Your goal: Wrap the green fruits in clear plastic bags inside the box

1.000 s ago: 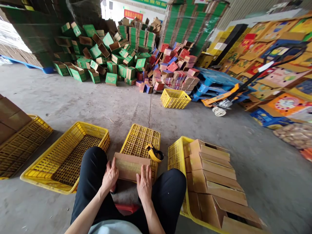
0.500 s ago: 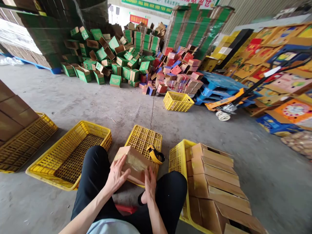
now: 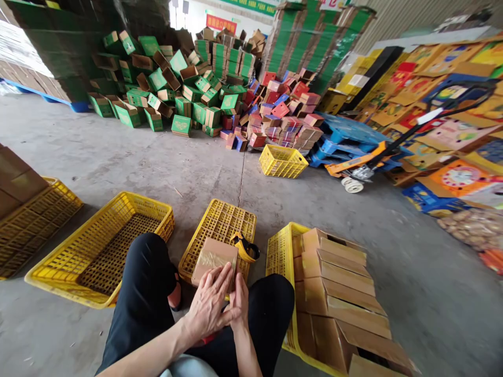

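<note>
We had the box point(image 3: 214, 253) just ahead, left hand point(image 3: 210, 299) flat on its taped face, right hand point(image 3: 239, 299) close alongside at the box's right edge, grip unclear.

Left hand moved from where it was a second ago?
Yes: the left hand has moved rightward, now much closer to the yellow tool on the upturned crate.

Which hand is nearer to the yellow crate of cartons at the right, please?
Right. The right hand is left of the crate, with the right knee between; the left hand is farther left, touching the small carton.
</note>
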The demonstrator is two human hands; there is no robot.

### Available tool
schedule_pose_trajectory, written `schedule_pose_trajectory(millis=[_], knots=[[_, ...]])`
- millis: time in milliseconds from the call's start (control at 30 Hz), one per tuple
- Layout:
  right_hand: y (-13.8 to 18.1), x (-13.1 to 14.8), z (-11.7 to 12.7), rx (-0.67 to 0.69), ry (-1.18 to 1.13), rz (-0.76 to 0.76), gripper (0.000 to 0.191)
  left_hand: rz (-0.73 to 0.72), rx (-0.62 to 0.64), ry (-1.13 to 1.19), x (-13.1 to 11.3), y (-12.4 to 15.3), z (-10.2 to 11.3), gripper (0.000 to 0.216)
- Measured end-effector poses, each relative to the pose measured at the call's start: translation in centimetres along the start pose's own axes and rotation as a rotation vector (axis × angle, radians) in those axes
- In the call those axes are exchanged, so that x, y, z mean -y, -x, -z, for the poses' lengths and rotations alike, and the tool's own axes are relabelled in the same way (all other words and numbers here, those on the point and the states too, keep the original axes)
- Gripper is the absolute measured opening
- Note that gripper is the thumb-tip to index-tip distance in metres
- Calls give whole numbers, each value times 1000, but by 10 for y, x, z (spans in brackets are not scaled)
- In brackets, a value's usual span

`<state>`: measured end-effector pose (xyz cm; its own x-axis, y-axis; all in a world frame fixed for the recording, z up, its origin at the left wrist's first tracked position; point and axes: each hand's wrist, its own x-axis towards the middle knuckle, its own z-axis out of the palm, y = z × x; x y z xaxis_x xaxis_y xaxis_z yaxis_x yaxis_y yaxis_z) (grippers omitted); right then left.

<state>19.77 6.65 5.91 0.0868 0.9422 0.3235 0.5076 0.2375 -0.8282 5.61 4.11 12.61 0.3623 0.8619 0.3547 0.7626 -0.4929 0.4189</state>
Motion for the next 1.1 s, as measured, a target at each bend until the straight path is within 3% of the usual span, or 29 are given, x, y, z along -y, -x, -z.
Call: schedule_pose_trajectory(millis=[133, 233, 400, 533, 733, 1100], knots=[[4, 4, 9, 34, -133, -140, 57, -49, 31, 50, 11, 3, 10, 100], [1, 6, 13, 42, -18, -31, 54, -60, 55, 51, 16, 3, 15, 102], [-6, 20, 22, -34, 183, 230, 44, -52, 37, 5, 34, 15, 29, 78], [-10, 32, 27, -43, 318, 334, 42, 34, -14, -10, 51, 33, 40, 69], [-2, 38, 31, -41, 442, 417, 43, 93, -23, -11, 45, 37, 32, 74], [9, 77, 5, 42, 480, 362, 48, 108, -17, -129, 40, 24, 19, 76]])
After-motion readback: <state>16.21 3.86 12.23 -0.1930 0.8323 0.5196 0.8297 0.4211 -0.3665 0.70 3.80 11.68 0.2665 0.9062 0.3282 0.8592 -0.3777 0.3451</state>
